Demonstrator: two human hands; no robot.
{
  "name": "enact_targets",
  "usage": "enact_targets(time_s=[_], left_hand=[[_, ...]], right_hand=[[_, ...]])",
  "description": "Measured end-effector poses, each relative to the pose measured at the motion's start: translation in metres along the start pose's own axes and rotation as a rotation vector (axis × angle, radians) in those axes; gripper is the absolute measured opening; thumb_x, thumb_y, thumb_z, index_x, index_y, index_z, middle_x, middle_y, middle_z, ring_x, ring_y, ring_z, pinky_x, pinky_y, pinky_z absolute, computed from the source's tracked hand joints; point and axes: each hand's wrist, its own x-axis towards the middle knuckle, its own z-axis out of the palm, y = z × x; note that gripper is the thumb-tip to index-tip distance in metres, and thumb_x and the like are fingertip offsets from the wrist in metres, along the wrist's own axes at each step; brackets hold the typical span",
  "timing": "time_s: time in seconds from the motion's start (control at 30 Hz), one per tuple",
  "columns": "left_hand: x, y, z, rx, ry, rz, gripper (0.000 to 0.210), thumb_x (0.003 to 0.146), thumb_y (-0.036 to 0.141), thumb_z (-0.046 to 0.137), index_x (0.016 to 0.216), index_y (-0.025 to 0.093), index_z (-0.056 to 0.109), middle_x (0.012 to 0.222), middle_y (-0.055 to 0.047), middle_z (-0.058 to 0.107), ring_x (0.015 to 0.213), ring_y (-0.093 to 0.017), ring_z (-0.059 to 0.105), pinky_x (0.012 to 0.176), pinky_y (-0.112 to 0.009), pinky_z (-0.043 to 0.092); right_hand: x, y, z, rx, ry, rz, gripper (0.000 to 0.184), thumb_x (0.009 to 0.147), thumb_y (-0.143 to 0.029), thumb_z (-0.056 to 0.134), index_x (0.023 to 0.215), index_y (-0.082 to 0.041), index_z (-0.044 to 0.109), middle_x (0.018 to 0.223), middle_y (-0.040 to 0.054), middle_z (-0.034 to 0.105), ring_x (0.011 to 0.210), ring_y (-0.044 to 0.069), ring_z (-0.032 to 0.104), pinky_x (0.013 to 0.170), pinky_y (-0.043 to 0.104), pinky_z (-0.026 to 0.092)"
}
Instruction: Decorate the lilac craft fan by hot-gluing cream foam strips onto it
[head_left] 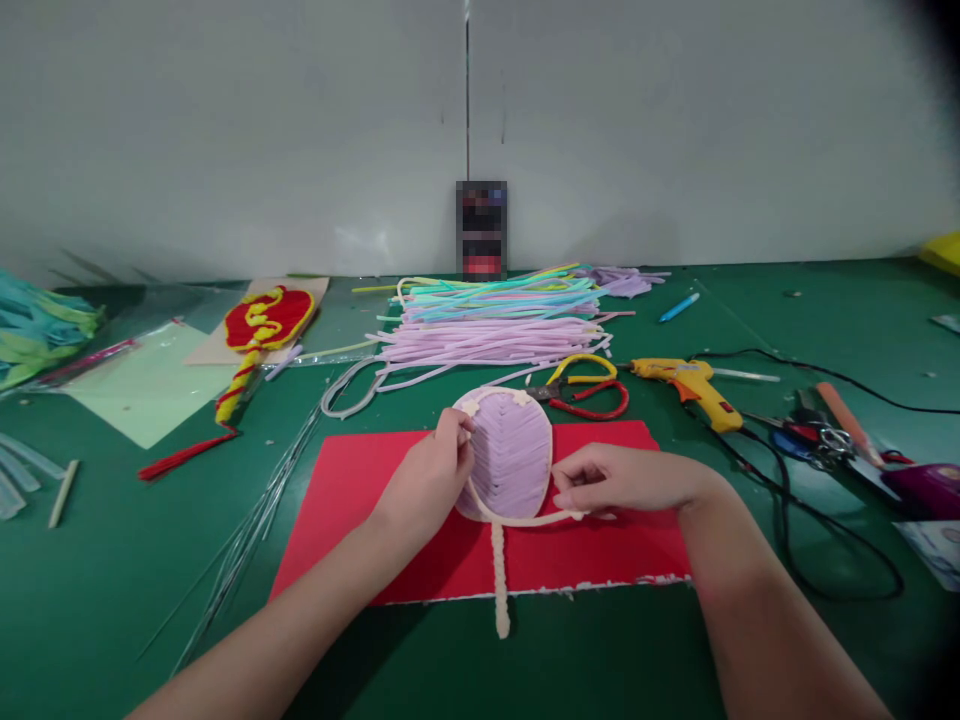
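A round fan (511,455) of lilac pipe cleaners lies on a red board (360,500). Cream pipe cleaner edges it, with small cream shapes at the top. Its twisted cream handle (500,580) points toward me, past the board's near edge. My left hand (431,465) pinches the fan's left rim, its fingers closed. At the right side, my right hand (626,480) has its fingers closed by a cream pipe cleaner (536,521), which runs along the fan's bottom edge and reaches out under that hand. The exact contact of the fingertips is partly hidden.
Behind the fan lie a pile of pastel pipe cleaners (495,335) and red-and-yellow-handled scissors (589,388). A yellow glue gun (690,385) with a black cord is to the right. Thin wires (262,510) and a red-and-yellow fan (268,320) are left. A phone-like object (481,230) leans on the wall.
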Motion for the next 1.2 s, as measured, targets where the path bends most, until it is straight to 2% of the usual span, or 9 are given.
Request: enact_targets(time_s=[0.23,0.37,0.47,0.63,0.77,0.87,0.93,1.03,1.2], left_hand=[[0.004,-0.007,0.001,-0.059,0.008,0.008,0.014,0.084,0.018,0.038,0.097,0.022,0.041,0.074,0.001,0.05,0.065,-0.016,0.054,0.058,-0.023,0.038],[0.002,-0.003,-0.001,0.023,0.076,-0.096,0.02,0.085,0.03,0.044,0.104,0.023,0.042,0.075,0.0,0.055,0.061,-0.017,0.055,0.052,-0.023,0.034],[-0.001,0.001,-0.001,0.094,0.121,-0.137,0.023,0.087,0.035,0.043,0.107,0.024,0.044,0.085,-0.004,0.061,0.067,-0.02,0.059,0.052,-0.024,0.032],[0.001,0.001,0.001,0.13,0.152,-0.101,0.011,0.088,0.033,0.043,0.09,0.023,0.048,0.089,-0.005,0.061,0.073,-0.021,0.058,0.054,-0.026,0.034],[0.01,0.001,0.001,0.118,0.214,-0.047,0.013,0.087,0.033,0.043,0.086,0.021,0.05,0.093,-0.005,0.056,0.076,-0.019,0.055,0.062,-0.028,0.04],[0.021,-0.004,-0.001,0.051,0.274,-0.089,0.023,0.088,0.036,0.041,0.098,0.018,0.051,0.1,-0.008,0.055,0.085,-0.021,0.055,0.072,-0.032,0.042],[0.03,-0.008,-0.004,0.017,0.228,-0.12,0.026,0.087,0.036,0.042,0.1,0.016,0.054,0.098,-0.008,0.056,0.087,-0.021,0.055,0.077,-0.033,0.043],[0.037,-0.013,-0.009,0.004,0.174,-0.11,0.018,0.082,0.031,0.048,0.08,0.017,0.059,0.086,-0.005,0.059,0.08,-0.019,0.056,0.076,-0.031,0.044],[0.025,-0.014,-0.013,-0.016,0.164,-0.103,0.015,0.08,0.029,0.05,0.074,0.018,0.057,0.08,-0.002,0.059,0.076,-0.017,0.057,0.071,-0.029,0.045]], right_hand=[[0.0,0.0,0.001,-0.007,0.007,0.0,0.024,0.084,-0.034,0.052,0.069,-0.016,0.049,0.06,-0.004,0.047,0.051,0.007,0.042,0.051,0.022,0.032],[0.0,0.0,0.001,-0.002,0.007,0.0,0.024,0.085,-0.033,0.052,0.068,-0.016,0.048,0.06,-0.0038,0.048,0.051,0.007,0.043,0.051,0.021,0.032],[0.0,0.001,0.0,0.009,0.011,-0.007,0.023,0.085,-0.032,0.053,0.068,-0.016,0.048,0.061,-0.0038,0.048,0.051,0.007,0.043,0.051,0.021,0.032],[0.0,0.001,0.0,0.034,0.003,-0.013,0.024,0.085,-0.033,0.053,0.069,-0.016,0.049,0.062,-0.0035,0.048,0.052,0.007,0.042,0.051,0.021,0.032],[0.001,0.001,0.001,0.043,0.013,-0.02,0.024,0.085,-0.034,0.053,0.07,-0.016,0.049,0.061,-0.0039,0.047,0.051,0.006,0.041,0.05,0.021,0.031],[0.003,0.001,0.001,0.059,0.025,-0.028,0.025,0.085,-0.035,0.052,0.069,-0.015,0.049,0.059,-0.0045,0.045,0.05,0.006,0.04,0.049,0.02,0.031],[0.004,0.003,0.001,0.081,0.026,-0.031,0.026,0.084,-0.036,0.053,0.069,-0.016,0.049,0.06,-0.0047,0.045,0.049,0.005,0.039,0.049,0.02,0.03],[0.004,0.005,0.0,0.11,0.034,-0.019,0.026,0.083,-0.036,0.056,0.069,-0.015,0.049,0.06,-0.0044,0.046,0.049,0.005,0.04,0.048,0.02,0.03],[0.003,0.009,0.005,0.178,0.011,-0.012,0.028,0.08,-0.037,0.059,0.067,-0.016,0.048,0.058,-0.0049,0.047,0.043,0.004,0.038,0.043,0.019,0.028]])
